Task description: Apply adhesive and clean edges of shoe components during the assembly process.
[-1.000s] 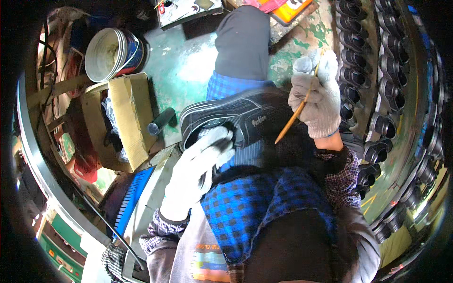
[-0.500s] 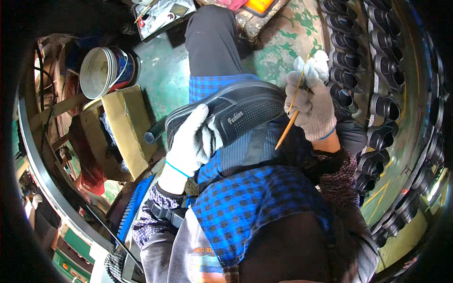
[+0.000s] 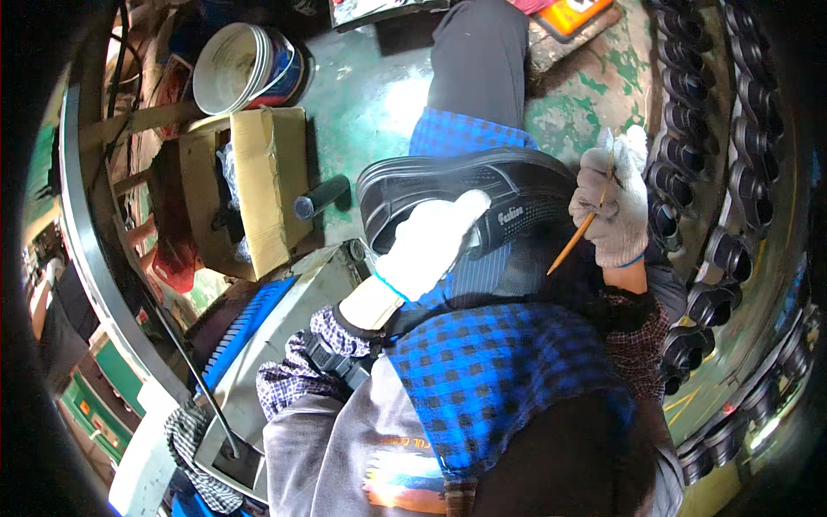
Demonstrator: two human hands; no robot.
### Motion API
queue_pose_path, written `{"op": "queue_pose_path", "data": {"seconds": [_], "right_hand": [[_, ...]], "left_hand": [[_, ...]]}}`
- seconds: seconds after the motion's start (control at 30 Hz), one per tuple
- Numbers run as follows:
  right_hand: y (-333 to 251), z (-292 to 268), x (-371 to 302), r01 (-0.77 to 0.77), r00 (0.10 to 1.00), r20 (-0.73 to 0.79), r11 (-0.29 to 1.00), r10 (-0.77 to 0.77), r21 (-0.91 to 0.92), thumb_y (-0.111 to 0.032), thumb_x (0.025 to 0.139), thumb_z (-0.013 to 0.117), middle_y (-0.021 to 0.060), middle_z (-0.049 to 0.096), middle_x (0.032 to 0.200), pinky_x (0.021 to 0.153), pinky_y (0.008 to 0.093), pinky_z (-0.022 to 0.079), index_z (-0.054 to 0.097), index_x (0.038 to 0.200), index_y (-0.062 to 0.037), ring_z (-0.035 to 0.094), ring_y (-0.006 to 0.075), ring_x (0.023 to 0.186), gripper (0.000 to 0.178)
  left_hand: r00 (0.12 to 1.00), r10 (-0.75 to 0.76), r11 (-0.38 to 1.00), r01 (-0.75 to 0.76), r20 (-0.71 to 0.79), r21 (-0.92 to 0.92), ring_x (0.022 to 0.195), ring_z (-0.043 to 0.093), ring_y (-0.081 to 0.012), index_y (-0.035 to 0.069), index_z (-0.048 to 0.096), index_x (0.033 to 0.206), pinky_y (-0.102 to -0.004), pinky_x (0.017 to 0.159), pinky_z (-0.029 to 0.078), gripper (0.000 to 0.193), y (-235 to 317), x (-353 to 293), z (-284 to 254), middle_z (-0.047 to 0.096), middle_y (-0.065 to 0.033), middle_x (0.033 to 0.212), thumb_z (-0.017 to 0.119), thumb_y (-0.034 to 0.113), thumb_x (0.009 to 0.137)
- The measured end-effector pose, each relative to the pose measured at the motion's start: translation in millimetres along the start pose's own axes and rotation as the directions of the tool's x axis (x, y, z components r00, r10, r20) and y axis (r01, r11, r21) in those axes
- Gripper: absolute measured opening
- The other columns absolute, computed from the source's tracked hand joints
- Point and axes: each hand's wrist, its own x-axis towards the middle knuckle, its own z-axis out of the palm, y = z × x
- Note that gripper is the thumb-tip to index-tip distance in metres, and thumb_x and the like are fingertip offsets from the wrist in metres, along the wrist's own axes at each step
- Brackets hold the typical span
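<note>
A black shoe (image 3: 538, 183) with a dotted side panel and pale lettering lies over my lap, tilted on its side. My left hand (image 3: 431, 246), in a white knitted glove, is closed around the shoe's near left part, with the thumb along the side. Just right of the shoe is my right hand (image 3: 616, 207), also gloved. Its fingers are closed on a slim wooden stick (image 3: 570, 252) with a pointed lower end, apart from the shoe. A white wad (image 3: 635, 146), perhaps cloth, shows at the top of that hand.
Rows of black shoes (image 3: 685, 125) line racks on the right. At left stand an open cardboard box (image 3: 271, 189), a white bucket (image 3: 237, 69) and a dark tube (image 3: 323, 196). A blue comb-like strip (image 3: 245, 332) lies near my left arm. An orange tray (image 3: 573, 15) sits ahead.
The whole view has shifted, so the surroundings sit further right and higher. The shoe has tipped slightly in my left hand. My right hand still holds the stick beside it.
</note>
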Motion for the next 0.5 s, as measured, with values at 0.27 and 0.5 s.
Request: {"op": "queue_pose_path", "data": {"seconds": [0.27,0.5], "right_hand": [[11.9,-2.3,19.1,-0.119,0.989,0.088,0.993,0.120,-0.016,-0.029,0.096,0.045,0.0031,0.065,0.082,0.034,0.0161,0.028,0.057,0.100,-0.0127,0.033,0.0048,0.039,0.021],[26.0,32.5,17.1,-0.038,0.997,-0.077,0.986,0.025,-0.164,-0.026,0.095,0.047,0.0037,0.063,0.075,0.033,0.0173,0.029,0.057,0.096,-0.0120,0.038,0.0066,0.038,0.018]], "left_hand": [[0.983,-0.049,0.114,0.181,0.176,-0.977,0.103,0.054,-0.0280,0.003,0.042,0.128,-0.0411,0.096,0.041,0.043,-1.4,-50.0,-16.0,0.054,-0.0142,0.121,0.045,0.031,0.095],[0.985,-0.121,-0.190,-0.143,-0.121,-0.971,0.122,0.044,-0.0320,-0.007,0.035,0.128,-0.0463,0.106,0.033,0.062,-10.0,-33.1,-10.0,0.045,-0.0206,0.129,0.037,0.045,0.095]]}}
